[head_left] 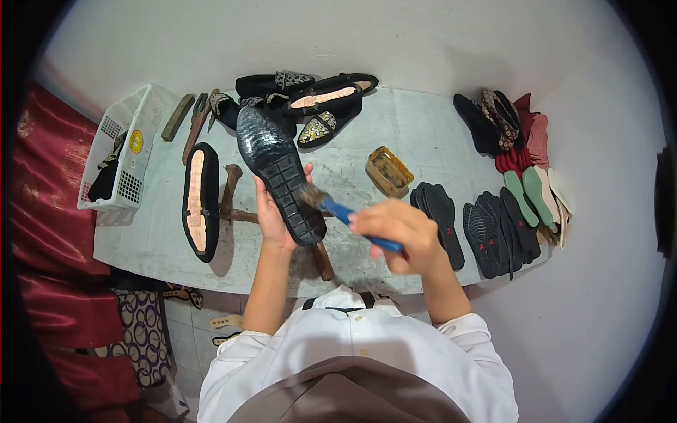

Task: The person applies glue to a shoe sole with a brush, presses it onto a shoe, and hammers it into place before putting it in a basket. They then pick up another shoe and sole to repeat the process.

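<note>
In my left hand (271, 215) is a black shoe sole (278, 169), its ridged underside facing up and its front part looking glossy and wet. My fingers wrap around it from below and the side. My right hand (405, 233) grips a blue-handled brush (342, 211), whose bristles overlap the heel half of the sole. A small amber-stained container (389, 171) stands to the right of the sole. Left of my left hand lies a black shoe (202, 201) with a pale strip inside. Wooden-handled hammers (230, 190) lie partly hidden behind my left hand and the sole.
Several black shoes (331, 99) sit along the back edge. A white basket (144, 166) and hand tools (197, 123) are at the left. Dark insoles (486, 233), green insoles (539, 190) and more shoes (476, 123) occupy the right side of the grey table (416, 116).
</note>
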Motion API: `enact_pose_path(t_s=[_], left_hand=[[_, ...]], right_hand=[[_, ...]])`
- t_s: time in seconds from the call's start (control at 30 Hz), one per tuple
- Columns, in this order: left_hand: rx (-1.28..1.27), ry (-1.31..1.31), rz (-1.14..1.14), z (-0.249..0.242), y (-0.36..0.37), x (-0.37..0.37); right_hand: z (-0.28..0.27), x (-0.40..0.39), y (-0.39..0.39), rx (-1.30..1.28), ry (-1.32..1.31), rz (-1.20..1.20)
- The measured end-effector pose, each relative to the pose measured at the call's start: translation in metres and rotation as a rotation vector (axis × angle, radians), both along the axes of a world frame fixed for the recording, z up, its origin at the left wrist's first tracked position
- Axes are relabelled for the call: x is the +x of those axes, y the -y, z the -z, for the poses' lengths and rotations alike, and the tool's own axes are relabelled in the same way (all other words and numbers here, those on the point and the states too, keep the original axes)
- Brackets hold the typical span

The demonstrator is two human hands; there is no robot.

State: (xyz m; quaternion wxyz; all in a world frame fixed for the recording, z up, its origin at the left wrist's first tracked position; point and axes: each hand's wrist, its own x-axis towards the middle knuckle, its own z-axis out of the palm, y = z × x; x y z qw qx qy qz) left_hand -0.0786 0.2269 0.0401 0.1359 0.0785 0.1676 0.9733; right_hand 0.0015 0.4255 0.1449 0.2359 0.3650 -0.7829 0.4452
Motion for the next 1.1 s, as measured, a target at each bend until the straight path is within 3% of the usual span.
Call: enact_pose_path(t_s=[0.07,0.13,0.2,0.33,0.43,0.57,0.6,0.67,0.83,1.1], left_hand=[[-0.113,0.071,-0.075,-0.004,-0.01,0.007],[-0.052,0.041,-0.024,-0.011,-0.014,0.011],[-0.049,0.114,-0.067,-0.019,-0.016,0.012],[-0.013,-0.014,-0.073,-0.007,0.001,-0.001],[0.01,0.095,-0.193,-0.015,0.004,-0.005],[0.038,-0.09,-0.07,-0.001,0.008,-0.01],[0.01,-0.034,-0.101,-0.005,0.004,-0.009],[-0.047,0.075,-0.166,-0.016,-0.004,-0.006],[-0.016,0.07,-0.164,-0.02,-0.002,-0.007],[-0.018,0.045,-0.181,-0.021,0.002,-0.005]], right_hand=[[0.003,-0.019,0.012,0.016,-0.054,0.038],[0.015,-0.032,0.017,0.06,-0.086,0.047],[0.021,-0.027,0.022,0.038,-0.082,0.063],[0.032,-0.006,0.015,0.016,-0.045,0.02],[0.034,0.014,0.006,0.003,0.036,-0.019],[0.029,0.023,-0.008,-0.064,0.103,-0.037],[0.027,0.022,-0.011,-0.092,0.094,-0.03],[0.025,0.019,-0.008,-0.072,0.045,0.017],[0.026,0.025,-0.006,0.094,0.033,-0.017],[0.02,0.02,-0.001,0.131,-0.089,-0.061]])
